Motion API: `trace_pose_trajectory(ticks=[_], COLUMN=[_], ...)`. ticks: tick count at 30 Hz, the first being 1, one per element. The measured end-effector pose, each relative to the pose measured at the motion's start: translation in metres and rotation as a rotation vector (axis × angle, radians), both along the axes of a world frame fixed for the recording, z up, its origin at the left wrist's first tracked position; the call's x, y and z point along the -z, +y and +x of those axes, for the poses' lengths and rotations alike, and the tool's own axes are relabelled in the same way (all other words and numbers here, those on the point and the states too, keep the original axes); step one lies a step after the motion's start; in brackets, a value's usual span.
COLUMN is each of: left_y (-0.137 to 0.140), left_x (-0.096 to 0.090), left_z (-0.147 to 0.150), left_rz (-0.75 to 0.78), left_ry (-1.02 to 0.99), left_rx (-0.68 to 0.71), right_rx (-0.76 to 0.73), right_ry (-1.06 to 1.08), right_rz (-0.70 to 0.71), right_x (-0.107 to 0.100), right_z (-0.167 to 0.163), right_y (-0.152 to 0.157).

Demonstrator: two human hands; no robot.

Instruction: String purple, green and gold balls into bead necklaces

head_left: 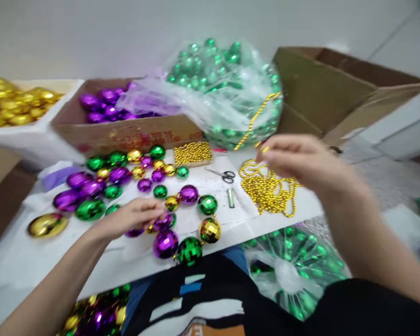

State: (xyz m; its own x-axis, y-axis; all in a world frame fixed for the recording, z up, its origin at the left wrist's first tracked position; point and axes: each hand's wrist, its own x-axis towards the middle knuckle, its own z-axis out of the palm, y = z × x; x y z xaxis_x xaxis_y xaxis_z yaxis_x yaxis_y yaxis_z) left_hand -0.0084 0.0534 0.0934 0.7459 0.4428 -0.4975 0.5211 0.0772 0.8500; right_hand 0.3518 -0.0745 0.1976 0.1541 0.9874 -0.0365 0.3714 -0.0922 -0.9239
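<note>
A ring of shiny purple, green and gold balls lies at the table's front edge. My left hand is closed at its left side, fingertips pinching the string of balls by a purple ball. Raised over the right of the table, my right hand is closed in a pinch, with bits of gold at its fingertips. A gold bead strand slants just behind those fingers; blur hides where it joins them. Below the right hand lies a heap of gold bead strands.
Scissors, a green lighter-like cylinder and a tray of gold beads sit mid-table. Loose balls cover the left. Behind stand a carton of purple balls, a bag of green balls and an open carton.
</note>
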Motion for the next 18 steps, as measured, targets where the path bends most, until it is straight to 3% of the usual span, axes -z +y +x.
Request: trace_pose_trajectory(ticks=[2,5,6,8,11,18], left_y=[-0.003,-0.007,-0.007,-0.007,-0.006,-0.013], left_x=[0.007,0.019,0.022,0.026,0.027,0.025], left_z=[-0.004,-0.011,-0.012,-0.013,-0.008,0.005], left_rz=[-0.002,-0.007,-0.01,-0.008,0.017,0.034], left_ry=[0.054,0.106,0.118,0.128,0.116,0.095], left_rx=[0.043,0.081,0.088,0.095,0.1,0.093], right_rx=[-0.107,-0.121,-0.131,-0.129,-0.06,0.59], right_ry=[0.092,0.082,0.055,-0.031,-0.123,-0.295], right_rz=[-0.105,-0.296,-0.362,-0.343,-0.216,0.128], right_x=[0.043,0.111,0.128,0.148,0.141,0.05], right_z=[-0.009,-0.018,-0.02,-0.016,0.011,0.149], right_y=[-0.01,-0.017,-0.018,-0.015,0.007,0.13])
